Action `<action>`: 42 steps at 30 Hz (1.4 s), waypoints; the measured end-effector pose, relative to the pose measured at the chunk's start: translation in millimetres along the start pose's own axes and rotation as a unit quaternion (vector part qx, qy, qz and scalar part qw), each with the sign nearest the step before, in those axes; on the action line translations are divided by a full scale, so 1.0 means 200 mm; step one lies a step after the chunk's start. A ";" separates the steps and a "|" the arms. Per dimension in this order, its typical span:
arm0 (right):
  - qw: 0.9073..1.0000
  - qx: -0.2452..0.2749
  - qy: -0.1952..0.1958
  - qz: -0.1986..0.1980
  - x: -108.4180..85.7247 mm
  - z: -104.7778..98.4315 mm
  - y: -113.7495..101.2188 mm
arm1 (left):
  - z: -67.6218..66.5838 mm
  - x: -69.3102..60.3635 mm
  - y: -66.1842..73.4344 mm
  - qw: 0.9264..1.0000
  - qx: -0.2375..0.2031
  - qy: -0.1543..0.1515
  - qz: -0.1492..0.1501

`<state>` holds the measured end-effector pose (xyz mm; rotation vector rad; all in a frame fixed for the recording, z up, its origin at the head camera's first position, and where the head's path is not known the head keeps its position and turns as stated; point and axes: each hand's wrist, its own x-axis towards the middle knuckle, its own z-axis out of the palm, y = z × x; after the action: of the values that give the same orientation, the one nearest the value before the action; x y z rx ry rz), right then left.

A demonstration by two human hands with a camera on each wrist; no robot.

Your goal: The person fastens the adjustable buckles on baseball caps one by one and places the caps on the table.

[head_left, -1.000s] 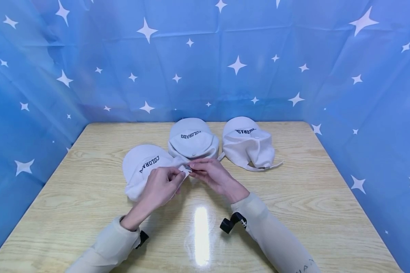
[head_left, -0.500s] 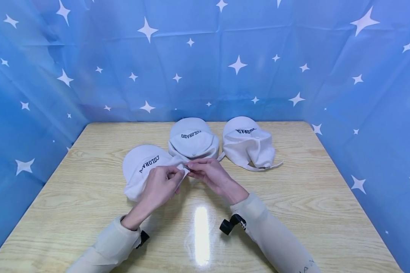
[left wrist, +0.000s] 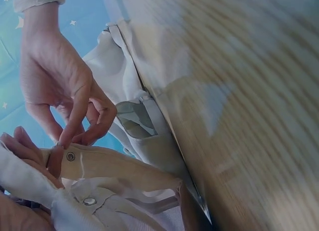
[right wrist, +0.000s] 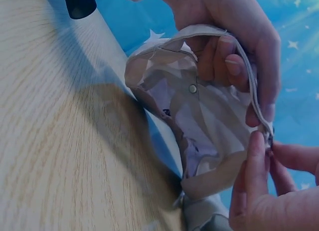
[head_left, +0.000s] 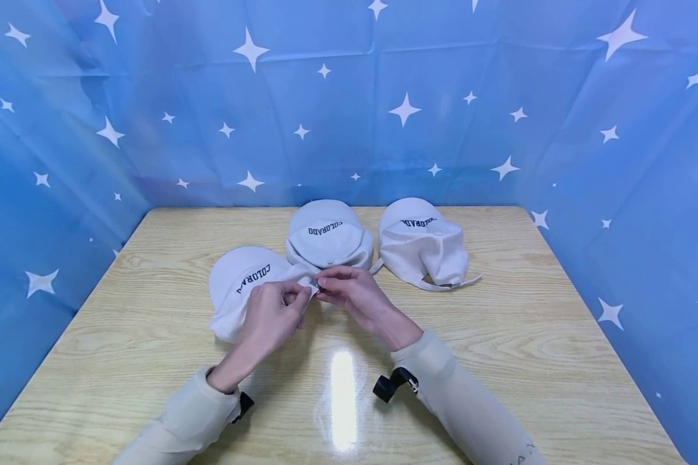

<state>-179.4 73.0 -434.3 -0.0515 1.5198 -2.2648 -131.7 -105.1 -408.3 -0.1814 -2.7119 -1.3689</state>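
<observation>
A white cap [head_left: 232, 268] with dark COLORADO lettering lies at the left, its back strap lifted. My left hand [head_left: 273, 316] pinches the strap [right wrist: 246, 61], which curves up past its fingers in the right wrist view. Opposite it, my right hand [head_left: 360, 300] pinches the strap's end, fingertips almost meeting the left ones. A small round metal eyelet [left wrist: 71, 155] shows on the strap beside the fingertips in the left wrist view. Fingers partly hide the fastening. The cap's hollow inside faces the right wrist camera.
Behind the hands sits a second white COLORADO cap [head_left: 328, 242]. A third cap [head_left: 421, 248] lies right of it, strap trailing. All rest on a wooden table [head_left: 500, 361] before a blue star-patterned curtain [head_left: 349, 103].
Both hands have shifted slightly left and up, with the strap between them. The grey piece visible at the fingertips earlier is now mostly covered. The other two caps stay put.
</observation>
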 end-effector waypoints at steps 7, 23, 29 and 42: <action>1.000 0.004 0.006 0.002 0.00 0.00 0.00 | 0.01 0.00 0.00 1.000 0.018 0.016 0.016; 0.999 0.024 0.016 -0.015 -0.01 0.02 0.00 | 0.02 0.00 -0.01 0.999 0.003 0.019 0.031; 0.999 0.034 0.007 -0.020 0.00 0.01 0.00 | 0.00 0.01 -0.01 1.000 0.001 0.006 0.029; 0.999 0.020 0.028 -0.025 0.01 0.00 0.01 | -0.03 0.03 -0.02 0.999 0.042 -0.021 0.012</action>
<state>-179.9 72.0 -435.9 -0.0140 1.5171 -2.3536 -138.7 -112.4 -406.5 -0.2379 -2.7867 -1.2550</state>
